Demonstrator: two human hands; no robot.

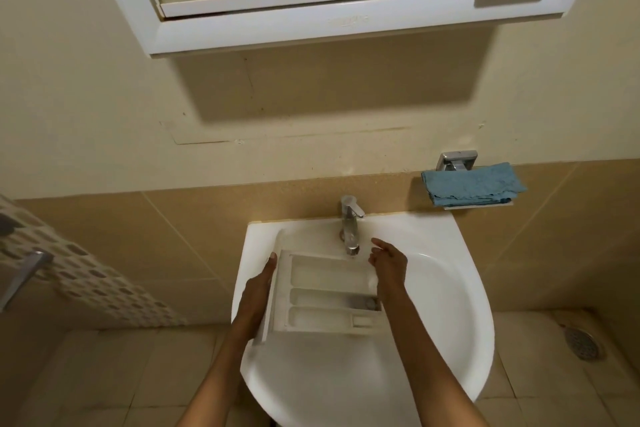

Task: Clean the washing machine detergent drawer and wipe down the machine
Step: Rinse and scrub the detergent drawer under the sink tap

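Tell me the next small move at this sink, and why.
Probably raise the right hand to the faucet lever and open it. The detergent drawer lies under the spout, the left hand rests against its end, one compartment looks dirty, and I cannot make out a clear stream.

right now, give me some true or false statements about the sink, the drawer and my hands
1. The detergent drawer is over the sink basin. True.
2. The right hand holds the blue cloth. False: the cloth lies folded on the wall holder, to the right of the faucet.
3. The left hand lies along the drawer's left side. True.
4. The faucet stands at the sink's front edge, nearest the person. False: it stands at the back, by the wall.
5. The drawer's compartments face up. True.
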